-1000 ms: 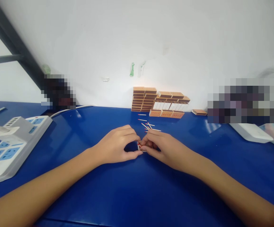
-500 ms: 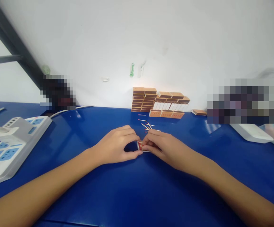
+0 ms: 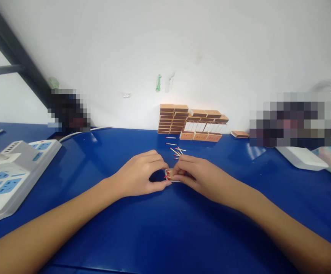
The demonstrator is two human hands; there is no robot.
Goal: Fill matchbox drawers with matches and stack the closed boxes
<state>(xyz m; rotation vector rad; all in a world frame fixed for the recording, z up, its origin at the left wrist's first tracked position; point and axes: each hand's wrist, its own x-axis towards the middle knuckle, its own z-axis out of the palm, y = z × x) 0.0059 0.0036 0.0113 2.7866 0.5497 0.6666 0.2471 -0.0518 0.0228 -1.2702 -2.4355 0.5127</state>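
Observation:
A small white matchbox tray (image 3: 175,181) lies on the blue table, with red-headed matches (image 3: 169,174) in it. My left hand (image 3: 144,174) grips the tray's left end, thumb on the near side and fingers on the far side. Over the tray's right part, my right hand (image 3: 195,176) has thumb and fingertips pinched together at the matches; the fingers partly hide what they hold. Several loose matches (image 3: 178,150) lie scattered on the table just beyond my hands.
Stacked matchboxes (image 3: 173,118) stand against the white wall, and a single matchbox (image 3: 240,134) lies to their right. A white power strip (image 3: 19,179) with blue sockets is on the left. Another white object (image 3: 301,159) sits at the right.
My right fingertips have shifted slightly right along the tray, and more match heads show at its left end. My left hand keeps its grip. The view has moved a little.

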